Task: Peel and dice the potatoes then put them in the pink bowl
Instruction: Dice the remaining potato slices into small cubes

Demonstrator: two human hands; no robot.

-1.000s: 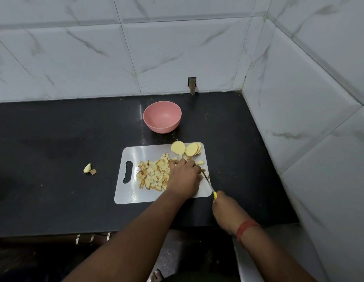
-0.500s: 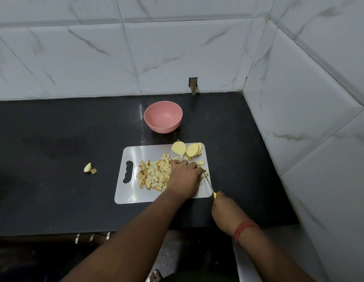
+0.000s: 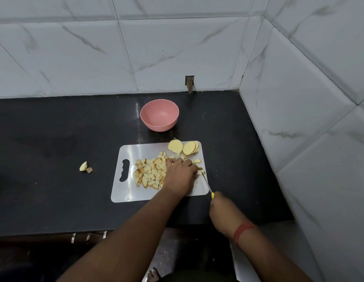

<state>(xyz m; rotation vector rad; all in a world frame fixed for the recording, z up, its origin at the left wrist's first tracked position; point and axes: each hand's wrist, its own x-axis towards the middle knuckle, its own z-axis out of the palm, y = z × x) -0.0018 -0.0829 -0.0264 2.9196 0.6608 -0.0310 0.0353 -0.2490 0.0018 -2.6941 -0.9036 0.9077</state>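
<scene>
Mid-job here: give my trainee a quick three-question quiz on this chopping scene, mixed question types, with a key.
1. True or false: the pink bowl already holds potato.
2. Which hand grips the yellow-handled knife? A) left B) right
3. Fill in: the uncut potato slices lie at the cutting board's far ___ corner.

Key: 1 false, it is empty. 2 B, the right hand; the left hand steadies the potato. 3 right.

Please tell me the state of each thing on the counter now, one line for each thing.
pink bowl: upright, empty
potato slices: uncut, on cutting board
diced potato: piled on board
knife: gripped by right hand
left hand: resting on potato pieces
two scraps: on counter
</scene>
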